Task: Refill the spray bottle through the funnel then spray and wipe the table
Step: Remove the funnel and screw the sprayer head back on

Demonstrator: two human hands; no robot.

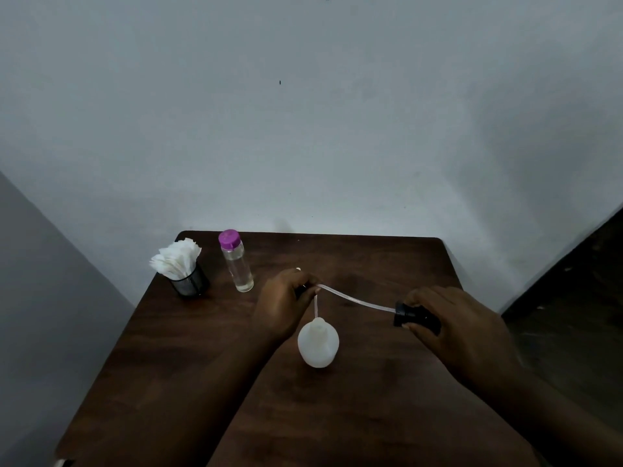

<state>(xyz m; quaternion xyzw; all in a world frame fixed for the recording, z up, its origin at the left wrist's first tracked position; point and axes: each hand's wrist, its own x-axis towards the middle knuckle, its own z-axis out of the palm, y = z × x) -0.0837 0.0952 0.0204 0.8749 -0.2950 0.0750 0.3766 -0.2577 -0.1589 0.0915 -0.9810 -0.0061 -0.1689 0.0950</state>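
On the dark brown wooden counter [371,261] the white plastic spray bottle [318,345] stands upright near the middle, between the two forearms of the person, and its neck is without the top. The right hand [458,320] is curled around the black spray head [409,315] and holds it on its side, a little to the right of the bottle and beyond it. From the spray head the thin clear dip tube [357,299] runs to the left in a soft curve and reaches the fingertips of the left hand [286,303]. This hand has its fingers bent and pinches the tube at that far end, just behind the bottle. From the fingertips a thin pale piece goes down to the open neck of the bottle; I cannot tell if it is the bent end of the same tube or a separate part. Under the fingers of the left hand there is something dark, but it is too hidden to name. At the far left side of the counter stands a clear bottle with a purple cap [236,264], upright, with transparent liquid inside. To its left, near the corner, stands a black mesh cup [188,284] full of white paper tissues [177,259]. Behind the counter there is a plain pale wall [303,129].
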